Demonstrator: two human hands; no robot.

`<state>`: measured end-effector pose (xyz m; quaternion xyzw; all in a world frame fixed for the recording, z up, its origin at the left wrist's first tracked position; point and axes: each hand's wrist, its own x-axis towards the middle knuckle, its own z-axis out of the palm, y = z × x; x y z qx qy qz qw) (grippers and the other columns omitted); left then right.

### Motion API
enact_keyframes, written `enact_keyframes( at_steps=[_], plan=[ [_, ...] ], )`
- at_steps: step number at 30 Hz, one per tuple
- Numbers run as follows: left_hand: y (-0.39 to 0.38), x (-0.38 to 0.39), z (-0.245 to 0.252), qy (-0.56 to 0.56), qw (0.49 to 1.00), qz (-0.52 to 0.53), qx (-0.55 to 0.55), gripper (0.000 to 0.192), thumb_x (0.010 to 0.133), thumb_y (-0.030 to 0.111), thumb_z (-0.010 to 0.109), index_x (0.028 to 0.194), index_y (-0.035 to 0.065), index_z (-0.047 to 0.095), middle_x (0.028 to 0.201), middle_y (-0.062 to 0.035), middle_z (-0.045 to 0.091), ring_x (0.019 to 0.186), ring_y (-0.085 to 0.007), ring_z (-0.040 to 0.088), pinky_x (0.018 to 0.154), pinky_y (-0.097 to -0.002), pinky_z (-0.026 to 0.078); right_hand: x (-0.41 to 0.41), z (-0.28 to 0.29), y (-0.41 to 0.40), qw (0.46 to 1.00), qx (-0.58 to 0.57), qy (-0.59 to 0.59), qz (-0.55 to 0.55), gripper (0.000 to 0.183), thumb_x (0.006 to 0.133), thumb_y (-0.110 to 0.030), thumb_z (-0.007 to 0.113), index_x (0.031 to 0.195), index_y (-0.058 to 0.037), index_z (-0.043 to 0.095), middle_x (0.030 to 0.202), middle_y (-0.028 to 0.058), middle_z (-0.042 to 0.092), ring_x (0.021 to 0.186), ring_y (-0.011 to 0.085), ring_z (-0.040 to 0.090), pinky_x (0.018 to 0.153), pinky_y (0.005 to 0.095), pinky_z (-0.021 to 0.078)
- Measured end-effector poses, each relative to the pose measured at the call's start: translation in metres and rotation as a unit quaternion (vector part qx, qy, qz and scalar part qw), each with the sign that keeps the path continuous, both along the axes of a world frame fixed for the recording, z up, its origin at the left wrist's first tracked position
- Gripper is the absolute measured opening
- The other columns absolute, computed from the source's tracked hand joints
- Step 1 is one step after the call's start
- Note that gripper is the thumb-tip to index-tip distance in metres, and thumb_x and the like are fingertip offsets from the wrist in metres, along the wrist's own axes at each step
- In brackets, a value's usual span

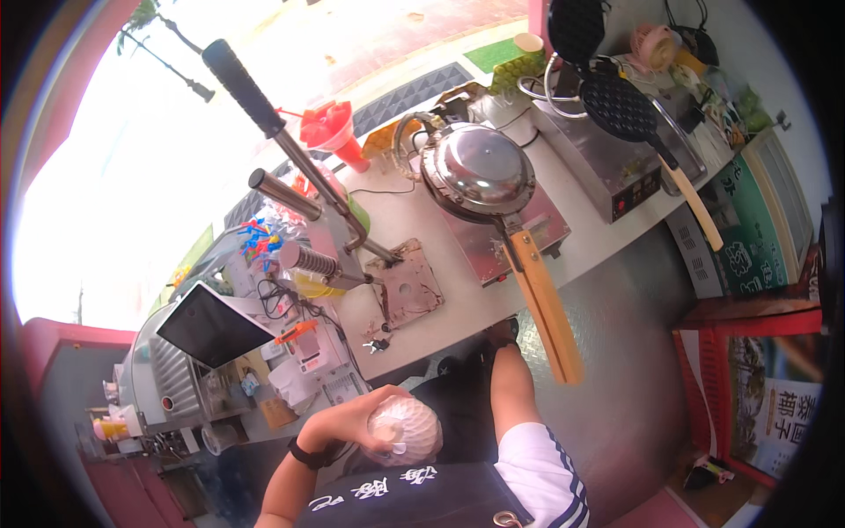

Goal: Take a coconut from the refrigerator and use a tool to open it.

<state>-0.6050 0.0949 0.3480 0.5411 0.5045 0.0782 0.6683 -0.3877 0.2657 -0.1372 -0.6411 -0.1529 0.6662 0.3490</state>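
My left hand (362,422), with a black band at the wrist, grips a pale round object (412,432) in a ridged, shiny wrapping, which looks like a peeled coconut. It is held in front of my dark apron (409,495). My right arm reaches forward to the counter's front edge. There my right hand (504,331) is small, shadowed and partly cut off from sight, so its fingers and any hold are unclear. On the counter ahead stands a metal lever press (323,191) with a black-gripped handle, over a stained square base plate (412,290).
A closed round waffle iron (478,171) extends its wooden handle (544,310) past the counter edge, right of my right arm. Behind it to the right, another waffle iron (617,105) stands open. Small keys (377,345) lie near the front edge. A dark-screened tablet (214,323) stands left.
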Motion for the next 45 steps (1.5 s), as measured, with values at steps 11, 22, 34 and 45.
enact_keyframes(
  at_steps=[11,22,34,45],
  plan=[
    [-0.006,-0.009,-0.024,-0.012,0.999,0.018,-0.039,0.097,0.073,0.036,0.09,0.148,0.0019,0.038,0.14,-0.0143,0.053,0.133,-0.0246,0.05,0.112,-0.0356,0.039,0.023,0.0,0.005,0.999,-0.037,-0.002,0.018,0.035,0.094,-0.027,0.066,0.123,-0.0065,0.062,0.103,0.0181,0.072,0.08,0.0304,0.074,0.057,0.0405,0.0611],
    [-0.014,-0.018,-0.039,-0.031,0.998,0.051,-0.029,0.094,0.074,0.035,0.089,0.147,0.0002,0.04,0.138,-0.0149,0.054,0.131,-0.0245,0.052,0.111,-0.0362,0.041,0.022,-0.017,0.005,0.998,-0.034,-0.006,0.059,0.033,0.098,-0.026,0.062,0.125,-0.0067,0.06,0.102,0.0194,0.072,0.081,0.033,0.073,0.056,0.0402,0.0604],
    [-0.04,-0.036,-0.037,-0.043,0.99,0.115,0.072,0.091,0.074,0.036,0.089,0.144,0.0008,0.042,0.136,-0.0143,0.056,0.129,-0.0253,0.053,0.109,-0.0366,0.042,0.02,0.064,-0.084,0.865,-0.107,-0.035,0.49,0.03,0.097,-0.026,0.065,0.116,-0.0041,0.064,0.096,0.0167,0.074,0.077,0.0287,0.072,0.065,0.0391,0.0593],
    [-0.073,-0.045,-0.035,-0.12,0.966,0.183,0.138,0.093,0.073,0.03,0.09,0.146,0.0022,0.039,0.137,-0.0119,0.054,0.132,-0.0222,0.05,0.112,-0.0361,0.038,-0.154,0.247,-0.102,0.527,0.627,-0.181,0.545,0.062,0.09,-0.019,0.066,0.146,0.0005,0.045,0.156,0.0209,0.039,0.146,0.0404,0.033,0.12,0.0531,0.027]
  ],
)
